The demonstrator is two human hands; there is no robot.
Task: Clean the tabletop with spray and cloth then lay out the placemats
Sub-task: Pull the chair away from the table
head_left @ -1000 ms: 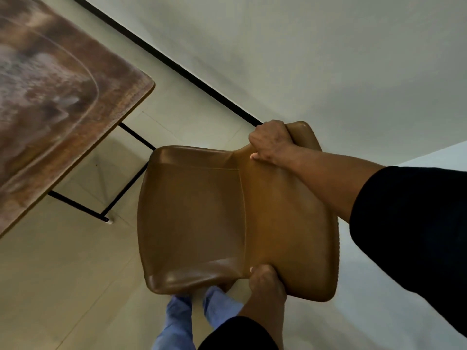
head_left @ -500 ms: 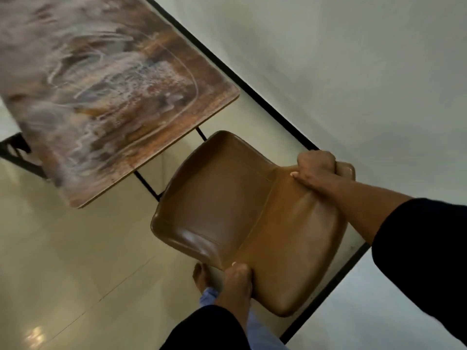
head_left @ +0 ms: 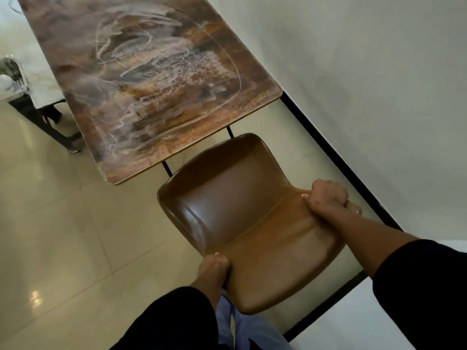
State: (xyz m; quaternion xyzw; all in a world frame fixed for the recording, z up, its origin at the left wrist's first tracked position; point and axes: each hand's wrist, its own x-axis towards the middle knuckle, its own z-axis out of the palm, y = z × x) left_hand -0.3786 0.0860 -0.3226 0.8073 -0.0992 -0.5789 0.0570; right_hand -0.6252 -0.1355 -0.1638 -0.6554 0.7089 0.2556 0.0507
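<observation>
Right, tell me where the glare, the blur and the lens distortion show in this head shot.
Head view: a bright glare spot lies on the glossy floor tiles at lower left; soft highlights streak the brown chair; the dark items at far left are blurred; the wide lens tilts the tabletop and skirting line. Both gripping hands look sharp.

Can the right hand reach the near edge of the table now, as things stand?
Probably not yet. The right hand has its grip on the brown chair, as does the left hand, and the chair's seat lies between the person and the table.
</observation>
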